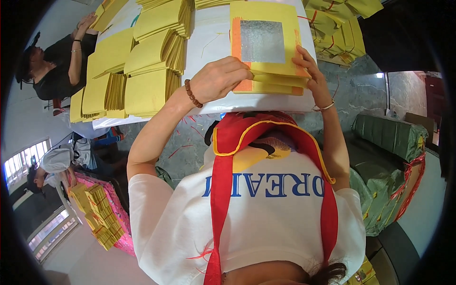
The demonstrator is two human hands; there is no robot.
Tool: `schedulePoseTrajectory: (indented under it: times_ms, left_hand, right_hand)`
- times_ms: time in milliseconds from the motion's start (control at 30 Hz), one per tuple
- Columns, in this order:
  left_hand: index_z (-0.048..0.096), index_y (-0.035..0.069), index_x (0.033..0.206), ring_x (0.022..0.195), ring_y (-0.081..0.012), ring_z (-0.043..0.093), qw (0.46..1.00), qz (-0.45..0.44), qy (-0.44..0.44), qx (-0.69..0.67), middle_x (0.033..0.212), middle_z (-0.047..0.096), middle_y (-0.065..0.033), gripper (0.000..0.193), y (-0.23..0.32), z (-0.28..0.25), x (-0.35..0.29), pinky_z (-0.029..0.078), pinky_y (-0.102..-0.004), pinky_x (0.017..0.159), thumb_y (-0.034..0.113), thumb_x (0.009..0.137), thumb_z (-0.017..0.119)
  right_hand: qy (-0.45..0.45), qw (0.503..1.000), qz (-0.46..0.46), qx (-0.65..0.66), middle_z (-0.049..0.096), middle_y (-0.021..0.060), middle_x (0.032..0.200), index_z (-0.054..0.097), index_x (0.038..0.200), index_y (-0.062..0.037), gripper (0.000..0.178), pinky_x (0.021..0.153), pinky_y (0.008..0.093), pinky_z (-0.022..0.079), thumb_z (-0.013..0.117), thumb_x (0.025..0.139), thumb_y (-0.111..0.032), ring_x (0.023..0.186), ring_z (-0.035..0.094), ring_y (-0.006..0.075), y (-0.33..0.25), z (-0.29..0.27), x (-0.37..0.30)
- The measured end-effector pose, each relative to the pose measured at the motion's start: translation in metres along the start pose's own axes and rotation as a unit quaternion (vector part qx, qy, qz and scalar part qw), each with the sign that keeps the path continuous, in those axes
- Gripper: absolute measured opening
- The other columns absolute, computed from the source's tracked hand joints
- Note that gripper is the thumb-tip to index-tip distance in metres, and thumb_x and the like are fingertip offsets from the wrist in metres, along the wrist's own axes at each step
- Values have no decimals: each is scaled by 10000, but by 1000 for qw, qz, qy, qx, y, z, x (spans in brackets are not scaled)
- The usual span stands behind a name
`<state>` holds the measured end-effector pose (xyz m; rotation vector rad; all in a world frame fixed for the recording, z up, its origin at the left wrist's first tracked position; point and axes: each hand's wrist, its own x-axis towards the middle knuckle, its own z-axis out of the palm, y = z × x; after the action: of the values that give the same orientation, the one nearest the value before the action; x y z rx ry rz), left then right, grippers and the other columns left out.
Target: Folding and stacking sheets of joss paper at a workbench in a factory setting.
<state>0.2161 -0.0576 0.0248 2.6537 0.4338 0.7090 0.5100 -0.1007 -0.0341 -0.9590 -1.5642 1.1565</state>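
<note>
In front of me lies a stack of yellow paper sheets (pixel 268 88) with orange strips along its sides. A silver foil rectangle (pixel 262 42) sits on the top sheet. My left hand (pixel 221 78), with a brown bead bracelet on its wrist, pinches the near left edge of the upper paper. At the right edge, my right hand (pixel 313 76) grips the same paper, its fingers bent over the side. Between my hands the near edge is raised and folded up, apart from the sheets beneath. Part of my left fingertips is hidden.
Several bundles of folded yellow paper (pixel 149 90) stand left on the white table (pixel 204 47). More tied yellow bundles (pixel 339 38) are at the far right. A co-worker (pixel 57 66) handles paper at the left; another person (pixel 57 161) is farther off. Green wrapped bales (pixel 384 166) stand right.
</note>
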Motion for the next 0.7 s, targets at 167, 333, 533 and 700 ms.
schedulePoseTrajectory:
  times_ms: [167,333,533,700]
  left_hand:
    - [572,48,959,758,-270,580,992,-93,65,-60,787,576,-103,155,-1,7,-2,487,-360,638,33,805,568]
    - [558,68,1056,806,-266,578,995,-81,60,-2,854,595,-97,249,8,11,0,470,-361,679,76,809,584]
    - [555,70,1101,878,-261,573,993,-40,77,77,938,609,-96,309,16,9,5,442,-341,725,132,804,613]
    - [599,47,1020,868,-267,581,994,-51,62,81,926,623,-91,234,2,16,0,445,-345,714,132,803,617]
  right_hand:
    - [-14,1000,7,-9,259,65,1452,501,1243,-84,570,1062,361,280,646,691,-84,1335,268,217,-11,6,-3]
    - [13,998,11,-54,292,72,1432,542,1160,-66,450,1055,357,290,613,720,-6,1316,299,216,2,6,1]
    - [58,997,-4,-47,328,77,1406,567,1101,-59,368,1037,347,319,582,744,30,1289,341,212,7,12,0]
    - [62,997,-6,-50,347,77,1392,568,1095,-58,397,1005,330,360,593,716,56,1276,359,210,3,14,2]
